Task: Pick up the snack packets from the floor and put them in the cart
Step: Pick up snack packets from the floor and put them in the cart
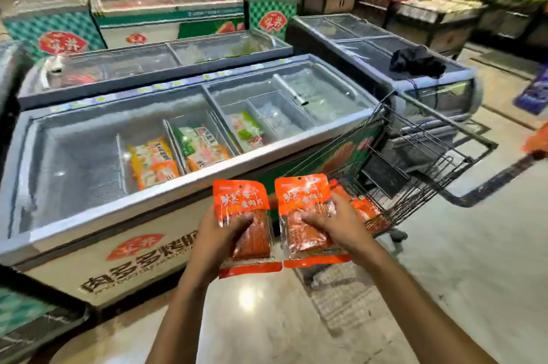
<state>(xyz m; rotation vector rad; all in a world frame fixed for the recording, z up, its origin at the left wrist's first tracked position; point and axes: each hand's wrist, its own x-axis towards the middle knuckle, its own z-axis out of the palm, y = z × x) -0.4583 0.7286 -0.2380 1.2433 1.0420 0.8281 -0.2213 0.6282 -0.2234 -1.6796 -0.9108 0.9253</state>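
The left hand is gripping an orange snack packet, thumb pressing across its front, fingers curling behind. Just beside it, the right hand is clasping a second orange packet the same way. Both packets are being held upright above the floor. More orange packets are lying in the wire cart, just right of the hands.

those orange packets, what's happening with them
A person stands in a shop aisle holding one orange snack packet in each hand: the left hand grips the left packet and the right hand grips the right packet. Both are held up in front of the chest freezer, just short of the wire cart. More orange packets already lie in the cart's basket.
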